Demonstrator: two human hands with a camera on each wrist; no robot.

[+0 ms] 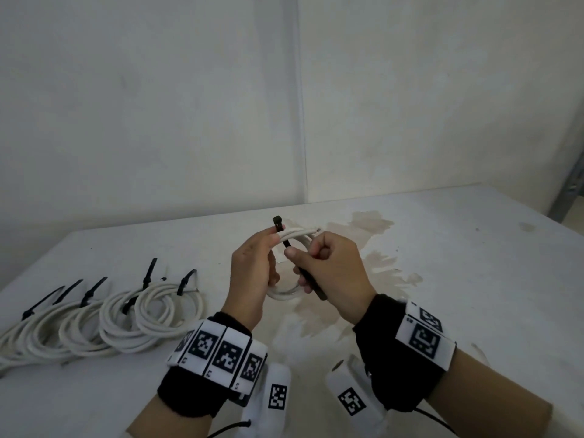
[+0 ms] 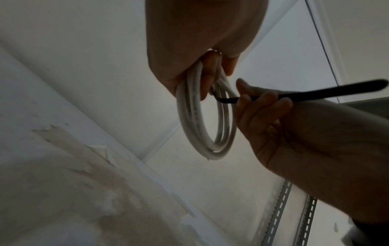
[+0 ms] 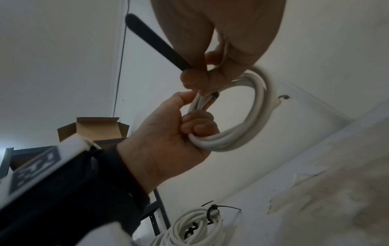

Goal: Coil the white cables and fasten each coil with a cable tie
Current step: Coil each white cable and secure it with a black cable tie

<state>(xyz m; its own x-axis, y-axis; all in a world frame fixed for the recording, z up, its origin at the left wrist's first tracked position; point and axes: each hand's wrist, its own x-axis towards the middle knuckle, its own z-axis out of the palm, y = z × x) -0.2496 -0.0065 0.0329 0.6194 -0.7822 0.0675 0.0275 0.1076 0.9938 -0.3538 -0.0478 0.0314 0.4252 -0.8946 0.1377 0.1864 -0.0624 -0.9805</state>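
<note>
A: What does the head view show?

B: Both hands are raised above a white worktop (image 1: 442, 248). The left hand (image 1: 252, 267) grips a small coil of white cable (image 1: 286, 294), its thumb and forefinger also pinching the head end of a black cable tie (image 1: 278, 223). The right hand (image 1: 331, 263) pinches the tie's tail just beside the left fingers. Well off to the left of both hands lie finished coils (image 1: 126, 314), each already tied.

A: And the left wrist view?

B: The coil (image 2: 202, 119) hangs from the left hand's curled fingers (image 2: 207, 79). The right hand (image 2: 273, 119) holds the tie's strap (image 2: 315, 93), which passes through the ring.

A: The right wrist view?

B: The right fingers (image 3: 191, 78) pinch the strap (image 3: 155, 41); the left hand (image 3: 168, 133) clasps the coil (image 3: 248, 119) just below them.

A: Which step is this?

B: Likely fastening this coil. Next, the tail probably needs threading into the head, then pulling snug.
</note>
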